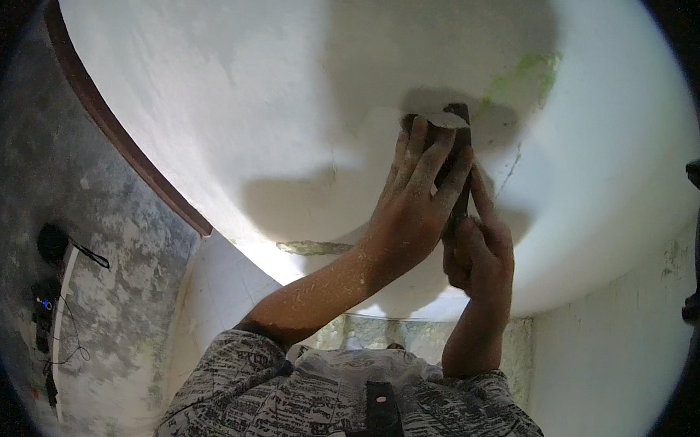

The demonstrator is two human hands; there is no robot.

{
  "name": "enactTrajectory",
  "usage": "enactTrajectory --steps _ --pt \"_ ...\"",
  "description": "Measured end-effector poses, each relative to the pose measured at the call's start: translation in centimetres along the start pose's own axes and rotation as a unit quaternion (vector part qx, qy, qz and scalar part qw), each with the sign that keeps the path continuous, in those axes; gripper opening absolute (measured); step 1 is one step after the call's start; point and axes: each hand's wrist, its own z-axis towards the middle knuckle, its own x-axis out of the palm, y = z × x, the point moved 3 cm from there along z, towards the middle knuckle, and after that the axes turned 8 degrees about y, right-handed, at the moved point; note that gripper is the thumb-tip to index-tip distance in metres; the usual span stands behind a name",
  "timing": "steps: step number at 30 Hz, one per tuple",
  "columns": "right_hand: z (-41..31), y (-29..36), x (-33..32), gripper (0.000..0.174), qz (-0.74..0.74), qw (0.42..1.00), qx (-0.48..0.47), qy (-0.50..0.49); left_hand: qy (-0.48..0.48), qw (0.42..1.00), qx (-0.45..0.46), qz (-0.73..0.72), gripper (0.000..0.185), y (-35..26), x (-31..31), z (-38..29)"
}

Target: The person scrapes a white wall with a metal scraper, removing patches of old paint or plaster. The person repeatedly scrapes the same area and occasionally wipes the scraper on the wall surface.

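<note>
In front of me is a curved-looking, white-painted wall. My left hand is laid with its fingers apart over a dark flat tool that resembles a scraper blade, close to the wall. Pale, putty-like material shows along the tool's upper edge. To the right, my right hand is closed around the lower part of a dark, narrow piece, with the index finger stretched up along it. Whether the two dark parts are one tool is hidden by my fingers. Pale dust marks the left hand and forearm.
A green stain and a thin crack mark the wall. Rough, damaged plaster lies lower down. On the left, a brown edge trim borders the wall, and a white shelf with devices and cables juts from a blotchy grey wall.
</note>
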Motion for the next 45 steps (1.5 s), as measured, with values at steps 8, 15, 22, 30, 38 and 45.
enactTrajectory --steps 8,15,22,30,38,45 --pt "-2.0 -4.5 1.4 0.058 0.073 0.997 0.029 0.004 0.07 0.997 -0.011 0.0 0.044 1.0 0.4 -2.9" --pt "-0.2 -5.0 3.3 0.058 0.059 0.998 0.007 -0.009 0.032 0.999 0.018 -0.03 0.039 3.0 -0.6 -2.8" --pt "2.1 -3.5 3.9 0.056 0.049 0.998 -0.032 -0.035 0.008 0.999 0.048 0.007 0.036 3.4 -1.9 -0.5" --pt "5.6 2.5 5.5 0.054 0.051 0.997 -0.047 -0.018 -0.102 0.992 0.056 0.057 0.036 4.4 -6.0 4.8" --pt "2.0 -4.5 6.0 0.061 0.036 0.999 -0.001 0.015 -0.007 1.0 -0.029 0.004 0.047 4.3 -3.4 -3.5" --pt "-2.0 -7.0 4.9 0.06 -0.04 0.996 0.076 -0.016 0.02 0.995 -0.079 -0.05 0.051 3.5 -1.2 -8.5"
